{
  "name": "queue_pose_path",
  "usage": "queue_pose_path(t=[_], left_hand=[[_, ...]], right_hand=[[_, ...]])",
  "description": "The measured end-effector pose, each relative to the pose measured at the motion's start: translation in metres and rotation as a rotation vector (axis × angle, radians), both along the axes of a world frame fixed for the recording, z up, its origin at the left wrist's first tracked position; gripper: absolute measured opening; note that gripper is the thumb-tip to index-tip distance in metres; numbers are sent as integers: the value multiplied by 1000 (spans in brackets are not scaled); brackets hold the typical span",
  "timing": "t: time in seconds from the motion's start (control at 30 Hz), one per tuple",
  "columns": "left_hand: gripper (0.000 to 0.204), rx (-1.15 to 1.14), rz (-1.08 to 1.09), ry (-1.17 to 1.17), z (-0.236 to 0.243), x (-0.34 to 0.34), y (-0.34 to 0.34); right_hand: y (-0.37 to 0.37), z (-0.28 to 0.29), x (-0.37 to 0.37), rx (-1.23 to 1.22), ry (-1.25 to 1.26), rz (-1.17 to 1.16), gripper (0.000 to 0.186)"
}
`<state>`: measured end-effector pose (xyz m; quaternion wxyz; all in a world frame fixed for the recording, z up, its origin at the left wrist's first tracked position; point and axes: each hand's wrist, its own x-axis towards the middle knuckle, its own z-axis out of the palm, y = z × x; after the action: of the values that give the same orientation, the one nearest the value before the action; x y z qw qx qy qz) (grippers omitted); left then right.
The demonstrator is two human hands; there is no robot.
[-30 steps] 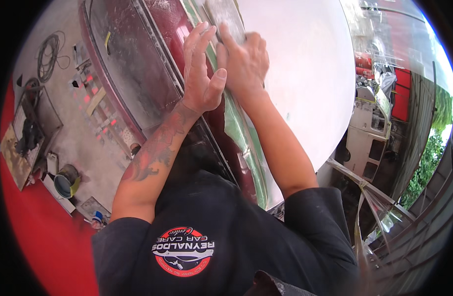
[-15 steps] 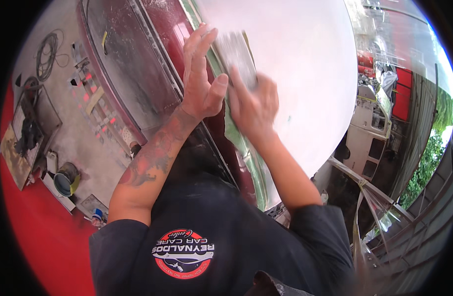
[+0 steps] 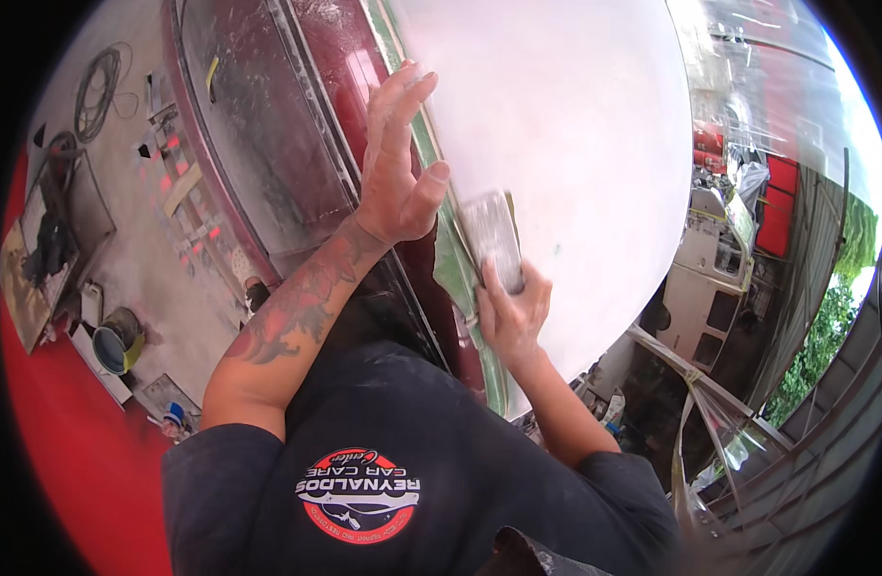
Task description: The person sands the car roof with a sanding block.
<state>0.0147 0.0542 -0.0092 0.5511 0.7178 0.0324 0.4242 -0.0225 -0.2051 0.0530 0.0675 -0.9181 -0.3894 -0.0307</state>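
Note:
A grey sanding block (image 3: 492, 238) lies flat on a large pale, dusty car panel (image 3: 575, 144), close beside its taped edge. The fingers of my right hand (image 3: 516, 309) are wrapped round the near end of the block. Green masking tape (image 3: 452, 264) runs along the border between the pale panel and the dark red bodywork (image 3: 340, 62). Over that border, farther forward and to the left, my left hand (image 3: 398, 158) has its fingers stretched out and holds nothing. Whether its edge touches the surface I cannot tell.
A dusty car window (image 3: 253, 106) lies left of the red bodywork. On the floor at left are a coiled cable (image 3: 97, 94), a can (image 3: 118, 343) and a strip of scattered parts (image 3: 183, 187). A cream vehicle part (image 3: 702, 298) and a metal bar (image 3: 666, 353) stand at right.
My right hand has drawn the sanding block back toward me along the taped edge. My left hand stays stretched out in nearly the same place.

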Motion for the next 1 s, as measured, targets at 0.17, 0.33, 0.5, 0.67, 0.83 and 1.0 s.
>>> queue_pose_path(t=[0.17,0.33,0.5,0.67,0.83,1.0], left_hand=[[70,27,49,-57,3,10,3],[71,39,38,-17,-6,12,1],[72,30,17,23,-1,4,3],[71,55,-42,-13,4,6,5],[71,145,-7,42,4,11,6],[66,139,-1,33,-7,15,9]], right_hand=[[188,-9,133,145,-230,4,41],[138,-17,105,117,-188,20,42],[-56,-1,-42,-48,-1,12,42],[-54,1,-18,-80,-27,11,37],[93,1,141,86,-149,-69,44],[63,-14,103,61,-160,-47,41]])
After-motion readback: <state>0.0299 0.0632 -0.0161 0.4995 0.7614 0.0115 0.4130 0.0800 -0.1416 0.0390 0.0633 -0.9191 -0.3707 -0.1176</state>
